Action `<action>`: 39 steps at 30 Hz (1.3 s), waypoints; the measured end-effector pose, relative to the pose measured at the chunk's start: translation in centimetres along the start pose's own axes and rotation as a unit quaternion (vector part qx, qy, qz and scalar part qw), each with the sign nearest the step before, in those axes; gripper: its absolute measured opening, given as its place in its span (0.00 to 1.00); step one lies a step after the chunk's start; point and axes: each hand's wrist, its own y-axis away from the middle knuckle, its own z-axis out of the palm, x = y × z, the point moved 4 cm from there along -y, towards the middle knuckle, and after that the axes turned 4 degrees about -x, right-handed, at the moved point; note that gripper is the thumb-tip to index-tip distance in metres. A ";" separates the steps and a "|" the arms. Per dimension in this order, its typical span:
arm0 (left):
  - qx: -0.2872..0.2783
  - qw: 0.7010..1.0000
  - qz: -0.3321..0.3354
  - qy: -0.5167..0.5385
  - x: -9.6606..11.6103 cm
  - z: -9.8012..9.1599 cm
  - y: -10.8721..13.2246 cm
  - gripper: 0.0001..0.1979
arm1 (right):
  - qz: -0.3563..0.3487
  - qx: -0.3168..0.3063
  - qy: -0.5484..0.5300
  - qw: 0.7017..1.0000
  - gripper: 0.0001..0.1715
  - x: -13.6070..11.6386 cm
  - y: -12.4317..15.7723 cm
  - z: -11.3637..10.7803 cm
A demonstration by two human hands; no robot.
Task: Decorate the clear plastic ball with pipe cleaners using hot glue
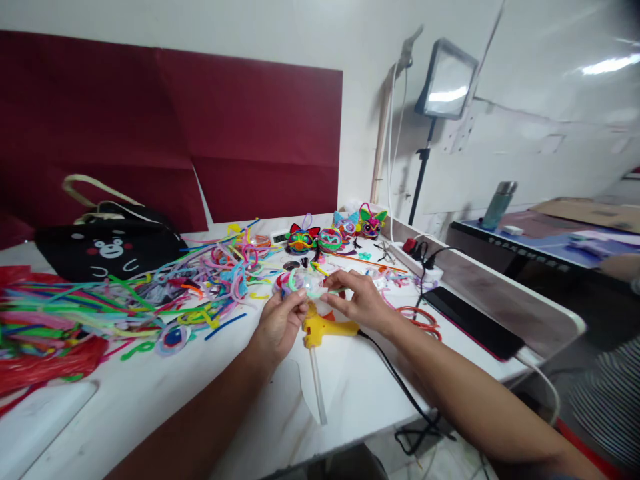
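Note:
My left hand [281, 323] is closed around a clear plastic ball [303, 283] with coloured pipe cleaners around it, red and purple ones on its left side. Thumb and fingers of my right hand [357, 300] pinch a pale green pipe cleaner [327, 291] against the ball's right side; its far end is hidden. Just below both hands a yellow hot glue gun [327, 329] lies on the white table [240, 407], its nozzle partly behind my left fingers. A clear glue stick [318, 390] sticks out of its back toward me.
Loose pipe cleaners [120, 300] cover the table's left side, before a black bag [110, 247]. Several finished animal-face ornaments [303, 240] stand at the back. On the right are a phone [475, 323], a power strip [415, 260] and the glue gun's black cord [395, 373].

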 end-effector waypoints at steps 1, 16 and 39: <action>0.000 1.000 0.000 0.000 0.0 0.0 0.0 0.16 | -0.010 0.007 0.014 1.000 0.07 -0.1 0.0 0.0; -0.006 1.000 -0.006 -0.016 -0.2 -0.2 -0.1 0.16 | 0.017 0.022 -0.002 1.000 0.06 0.0 -0.1 0.0; 0.003 1.000 0.001 -0.003 0.0 -0.6 -0.6 0.13 | -0.013 0.010 0.027 1.000 0.08 -0.2 0.0 0.5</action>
